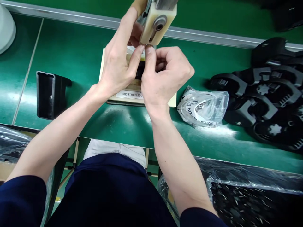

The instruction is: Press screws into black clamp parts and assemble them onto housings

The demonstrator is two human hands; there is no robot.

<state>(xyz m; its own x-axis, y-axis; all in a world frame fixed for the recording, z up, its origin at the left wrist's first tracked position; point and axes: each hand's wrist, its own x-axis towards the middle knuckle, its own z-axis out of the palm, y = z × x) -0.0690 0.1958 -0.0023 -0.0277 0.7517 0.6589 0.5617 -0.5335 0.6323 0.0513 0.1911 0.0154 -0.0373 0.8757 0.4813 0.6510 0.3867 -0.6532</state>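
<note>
A: What took up most of the view?

B: The green tabletop (71, 44), running from the left edge of the frame to the right. On it, at the far right, lay a heap of black parts (265, 105) with some metal fittings showing.

A: And below that?

B: In the lower right corner, a plastic-lined container (239, 201) held many small dark pieces.

A: Where was the work itself?

B: Upper centre. A cream board (172, 100) lay flat on the tabletop, partly covered by the left hand (117, 61) and the right hand (163, 71), which came in from either side.

A: What were the fingers doing?

B: Both sets were bent inward, the thumb tips close together at the lower end of a cream block (168, 20) at the top of the frame. Some left fingers passed behind that block. I couldn't tell whether they gripped anything; the tips hid it.

A: Anything smaller?

B: Right of the board, near it, sat a printed clear plastic bag (203, 108). A black open box (60, 97) lay at centre left. Between the hands, a dark piece (140, 70) showed above the board. Smallest, a white label (127, 94) on the board's near edge began "MM3".
</note>
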